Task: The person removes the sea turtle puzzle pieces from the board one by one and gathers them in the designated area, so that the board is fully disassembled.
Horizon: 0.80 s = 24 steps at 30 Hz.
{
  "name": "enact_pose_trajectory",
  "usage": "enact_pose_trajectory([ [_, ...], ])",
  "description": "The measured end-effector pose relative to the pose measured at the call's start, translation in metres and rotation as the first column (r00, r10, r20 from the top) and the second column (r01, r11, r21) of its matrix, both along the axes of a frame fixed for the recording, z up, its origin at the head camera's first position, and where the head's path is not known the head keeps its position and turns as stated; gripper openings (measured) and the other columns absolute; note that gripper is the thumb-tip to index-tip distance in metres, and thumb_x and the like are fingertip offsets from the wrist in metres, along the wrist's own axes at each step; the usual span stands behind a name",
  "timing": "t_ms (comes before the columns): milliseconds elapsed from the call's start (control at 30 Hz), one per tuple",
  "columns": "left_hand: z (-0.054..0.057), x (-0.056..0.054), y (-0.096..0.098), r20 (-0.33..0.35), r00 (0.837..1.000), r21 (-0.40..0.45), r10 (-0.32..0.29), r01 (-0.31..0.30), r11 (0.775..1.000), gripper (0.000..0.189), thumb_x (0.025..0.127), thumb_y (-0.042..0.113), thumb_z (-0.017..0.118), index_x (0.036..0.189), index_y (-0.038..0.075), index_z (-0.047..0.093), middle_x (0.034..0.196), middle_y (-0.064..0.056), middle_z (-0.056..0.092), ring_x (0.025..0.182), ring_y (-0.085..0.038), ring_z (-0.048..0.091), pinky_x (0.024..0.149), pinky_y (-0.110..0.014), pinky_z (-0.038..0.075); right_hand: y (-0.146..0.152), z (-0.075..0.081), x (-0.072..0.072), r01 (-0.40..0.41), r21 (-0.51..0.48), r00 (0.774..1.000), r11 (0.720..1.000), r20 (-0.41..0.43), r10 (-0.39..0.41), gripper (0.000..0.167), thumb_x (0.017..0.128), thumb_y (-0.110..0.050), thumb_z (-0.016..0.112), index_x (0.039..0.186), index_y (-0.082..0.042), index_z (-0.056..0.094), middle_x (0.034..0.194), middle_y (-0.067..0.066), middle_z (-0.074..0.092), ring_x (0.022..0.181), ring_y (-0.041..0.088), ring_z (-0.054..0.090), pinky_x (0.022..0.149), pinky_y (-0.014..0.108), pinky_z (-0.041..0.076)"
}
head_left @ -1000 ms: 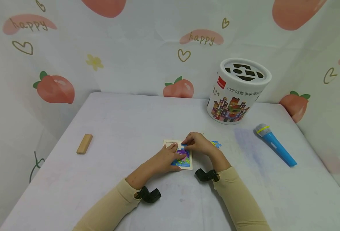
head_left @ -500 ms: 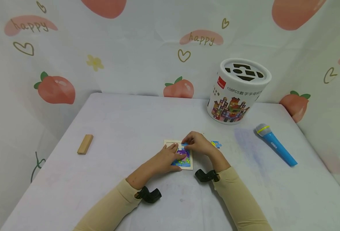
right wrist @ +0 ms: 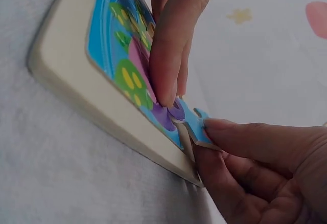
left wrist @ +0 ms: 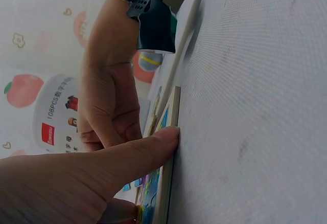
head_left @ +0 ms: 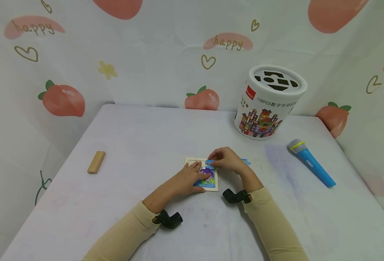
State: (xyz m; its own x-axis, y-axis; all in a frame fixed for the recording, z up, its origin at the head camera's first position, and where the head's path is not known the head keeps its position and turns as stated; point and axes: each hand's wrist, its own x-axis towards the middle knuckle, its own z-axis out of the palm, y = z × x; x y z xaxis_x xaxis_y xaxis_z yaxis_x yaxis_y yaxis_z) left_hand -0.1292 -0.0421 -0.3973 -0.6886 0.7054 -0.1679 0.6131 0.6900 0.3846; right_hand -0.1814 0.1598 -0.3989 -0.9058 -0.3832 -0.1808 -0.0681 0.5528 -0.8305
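Note:
A small jigsaw puzzle in a pale wooden frame (head_left: 216, 186) lies on the table, showing a purple, green and blue picture. Across its left part rests my left hand (head_left: 185, 181), fingers spread. The left wrist view shows that hand's thumb (left wrist: 148, 150) against the frame's near edge. Between thumb and fingers, my right hand (head_left: 229, 161) pinches a blue puzzle piece (right wrist: 191, 124) at the far right corner. That piece is tilted, partly above the frame beside a purple part of the picture. Another blue puzzle piece (head_left: 246, 161) shows behind the right hand, mostly hidden.
A white bucket (head_left: 263, 108) with a shape-cut lid stands at the back right. The blue toy microphone (head_left: 312, 164) lies to the right, a wooden block (head_left: 96, 162) to the left. Behind the table hangs a peach-printed cloth (head_left: 152, 65).
My right hand has shifted slightly right and away from me with the blue piece in its fingers, covering more of the loose piece. The left hand has stayed in place.

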Motion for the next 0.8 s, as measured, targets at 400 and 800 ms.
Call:
enact_pose_trajectory([
  [400, 0.000, 0.001, -0.001, 0.013, 1.000, 0.009, 0.006, -0.006, 1.000, 0.052, 0.087, 0.037, 0.063, 0.135, 0.020, 0.051, 0.149, -0.024, 0.028, 0.142, -0.034, 0.020, 0.111, -0.059, 0.019, 0.014, -0.002, -0.003, 0.093, -0.056, 0.992, 0.994, 0.092, -0.088, 0.021, 0.086, -0.011, 0.067, 0.101, 0.004, 0.066, 0.083, 0.006, 0.065, 0.070, 0.010, 0.059, 0.067, 0.022, 0.051],
  [800, 0.000, 0.001, 0.000, 0.007, 1.000, 0.001, 0.011, -0.011, 1.000, 0.053, 0.087, 0.037, 0.063, 0.136, 0.020, 0.051, 0.149, -0.023, 0.027, 0.142, -0.034, 0.020, 0.111, -0.058, 0.019, 0.044, 0.005, 0.000, 0.140, 0.003, 0.989, 0.990, 0.053, -0.140, 0.023, 0.086, -0.016, 0.067, 0.100, 0.002, 0.066, 0.079, 0.001, 0.064, 0.067, 0.011, 0.057, 0.061, 0.023, 0.048],
])
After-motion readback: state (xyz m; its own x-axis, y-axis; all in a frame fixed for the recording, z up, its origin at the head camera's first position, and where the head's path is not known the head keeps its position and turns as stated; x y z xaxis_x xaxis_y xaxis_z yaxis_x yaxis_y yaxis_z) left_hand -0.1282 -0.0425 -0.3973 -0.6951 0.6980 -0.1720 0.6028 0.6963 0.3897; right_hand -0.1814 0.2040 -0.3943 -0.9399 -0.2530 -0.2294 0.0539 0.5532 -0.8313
